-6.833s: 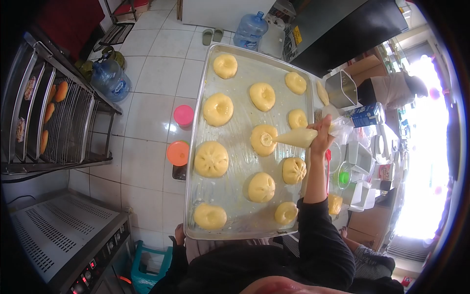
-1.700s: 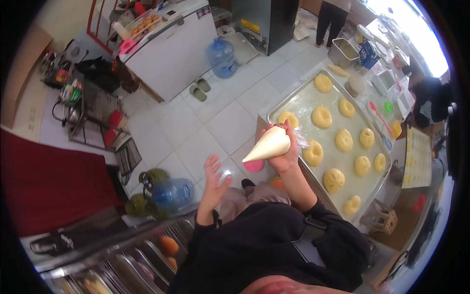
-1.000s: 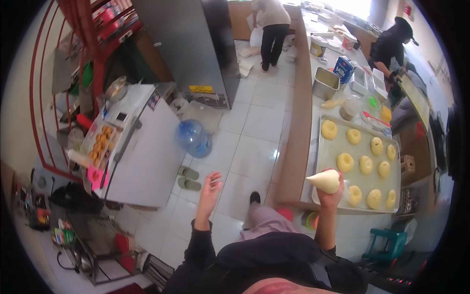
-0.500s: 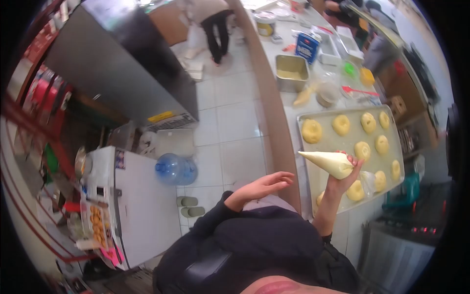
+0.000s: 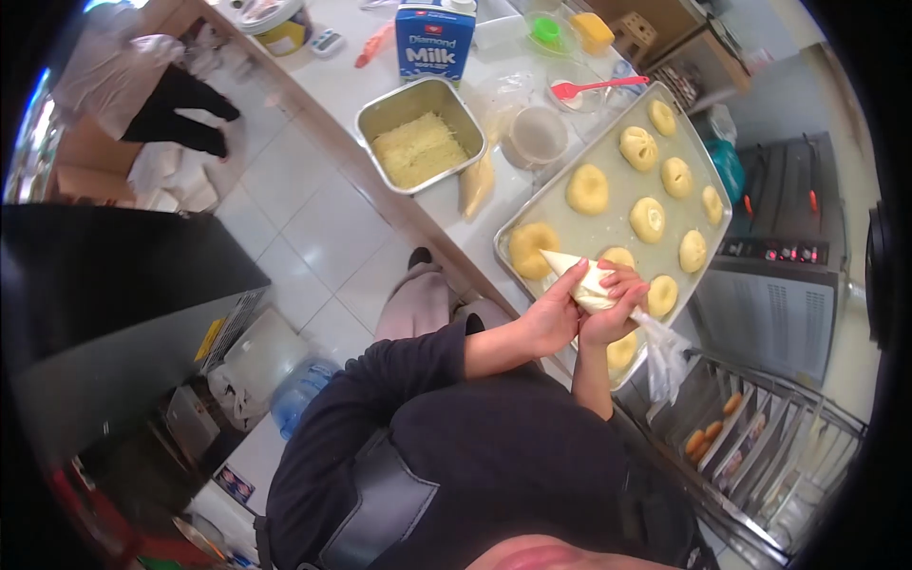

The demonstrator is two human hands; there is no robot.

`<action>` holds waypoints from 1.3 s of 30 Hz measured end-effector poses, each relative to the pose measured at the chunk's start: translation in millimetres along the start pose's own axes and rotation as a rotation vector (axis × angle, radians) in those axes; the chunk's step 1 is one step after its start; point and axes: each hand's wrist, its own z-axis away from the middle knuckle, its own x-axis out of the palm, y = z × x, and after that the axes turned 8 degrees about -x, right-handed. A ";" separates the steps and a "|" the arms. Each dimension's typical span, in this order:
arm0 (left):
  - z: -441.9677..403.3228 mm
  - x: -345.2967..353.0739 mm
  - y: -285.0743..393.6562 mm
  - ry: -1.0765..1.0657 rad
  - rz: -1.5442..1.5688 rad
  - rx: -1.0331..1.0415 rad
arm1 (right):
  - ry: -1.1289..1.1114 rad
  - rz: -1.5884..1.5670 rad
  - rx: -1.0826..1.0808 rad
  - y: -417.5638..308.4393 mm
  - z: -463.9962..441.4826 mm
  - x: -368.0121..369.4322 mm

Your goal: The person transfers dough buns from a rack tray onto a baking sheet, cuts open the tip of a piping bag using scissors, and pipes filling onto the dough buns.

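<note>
Both hands are closed round a piping bag (image 5: 591, 287) of pale cream. My left hand (image 5: 551, 318) grips its side nearer the tip, and my right hand (image 5: 616, 309) wraps round the wider part. The bag's clear twisted end hangs out to the right. Its tip points up-left, at the edge of a round dough piece (image 5: 534, 250) at the tray's near left corner; whether they touch I cannot tell. The metal tray (image 5: 608, 142) holds several round dough pieces, some with slits. One of them (image 5: 648, 219) has a swirl of cream on it.
Beyond the tray stand a metal tin (image 5: 421, 138) of shredded yellow filling, a second filled bag (image 5: 478, 180), a plastic cup (image 5: 537, 136), a milk carton (image 5: 434, 43) and a red spatula (image 5: 598, 87). A rack (image 5: 760, 456) and oven (image 5: 779, 285) are at the right; a person (image 5: 123, 85) bends at upper left.
My left hand has moved right and now holds the piping bag with my right hand. The bag's tip has come over the tray's corner dough piece. The view has turned and come closer to the counter.
</note>
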 end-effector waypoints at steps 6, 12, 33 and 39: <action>-12.8 5.6 11.4 0.159 0.126 -0.212 | -0.047 0.242 -0.068 5.9 0.9 -1.0; -25.1 -5.7 9.8 0.172 0.184 -0.145 | -0.034 0.195 -0.050 19.1 2.3 4.3; -38.9 -21.4 8.0 0.201 0.216 -0.017 | -0.199 0.143 0.013 32.4 -0.4 -0.2; -37.5 -14.4 14.0 0.214 0.176 -0.011 | -0.198 0.159 -0.027 34.6 -2.9 1.5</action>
